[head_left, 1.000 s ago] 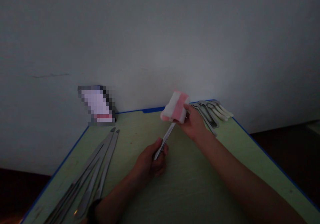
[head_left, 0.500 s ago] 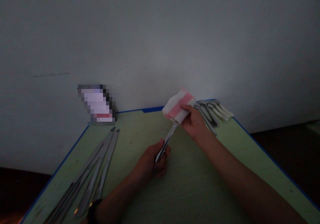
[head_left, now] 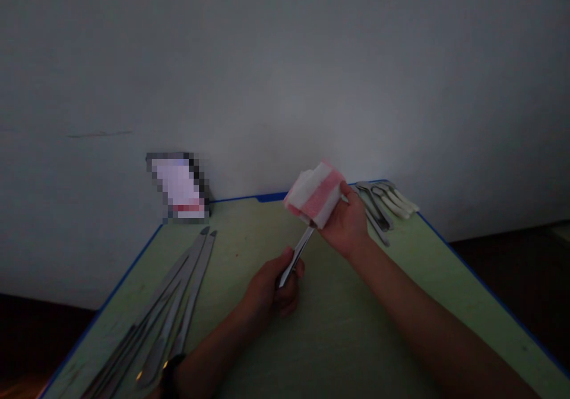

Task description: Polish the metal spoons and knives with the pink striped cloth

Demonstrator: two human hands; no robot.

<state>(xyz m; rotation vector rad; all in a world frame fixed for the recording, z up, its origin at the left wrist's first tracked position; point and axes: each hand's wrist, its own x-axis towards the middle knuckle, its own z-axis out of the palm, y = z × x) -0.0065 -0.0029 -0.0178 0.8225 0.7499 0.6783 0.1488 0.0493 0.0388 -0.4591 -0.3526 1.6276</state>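
My left hand [head_left: 278, 283] is closed around the handle of a piece of metal cutlery [head_left: 301, 248], which slants up and away over the table. Its far end is hidden under a folded pink-and-white striped cloth [head_left: 315, 192], so I cannot tell whether it is a spoon, a fork or a knife. From the right side, my right hand [head_left: 350, 221] grips the cloth around that end, thumb on top and the other fingers mostly hidden behind it.
Several table knives [head_left: 178, 292] lie in a fan at the left of the green table [head_left: 347, 328]. More cutlery [head_left: 378, 203], some with white handles, rests at the far right corner. A blurred-out phone-like device [head_left: 178, 185] leans against the grey wall [head_left: 285, 78].
My right hand has turned, and the cloth has shifted slightly left and down along the cutlery, showing more of its striped face. My left hand keeps its grip, nearly unmoved.
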